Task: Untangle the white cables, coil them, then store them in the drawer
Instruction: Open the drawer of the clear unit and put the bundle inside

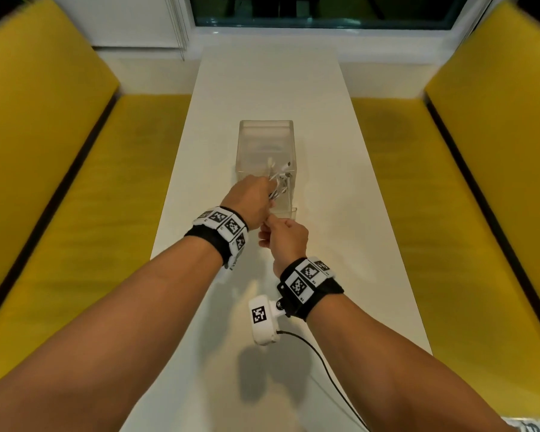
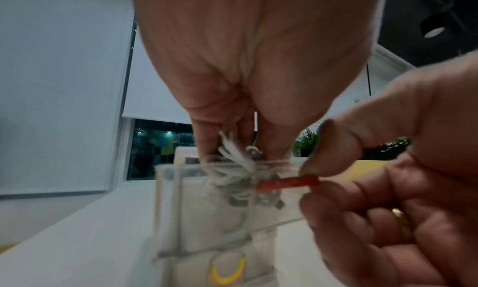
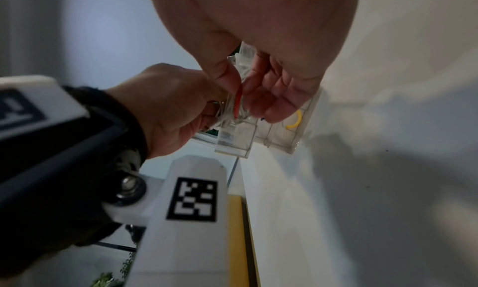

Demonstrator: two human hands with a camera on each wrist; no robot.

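A coiled bundle of white cables (image 1: 276, 185) hangs above the pulled-out clear drawer (image 1: 289, 213) of a small clear plastic box (image 1: 265, 135). My left hand (image 1: 251, 201) grips the bundle (image 2: 232, 164) from above, its fingers curled round it. Just below it, my right hand (image 1: 282, 233) pinches a red twist tie (image 2: 287, 183) between thumb and forefinger. The tie (image 3: 238, 101) runs across the coil (image 3: 227, 111). A yellow band (image 2: 227, 275) lies in the drawer (image 3: 279, 136). The cable plugs are blurred.
The box stands mid-way along a long white table (image 1: 262, 88). Yellow benches (image 1: 106, 182) flank both long sides. A black lead (image 1: 325, 363) from my right wrist camera trails over the near table edge. A window and blind lie beyond the far end.
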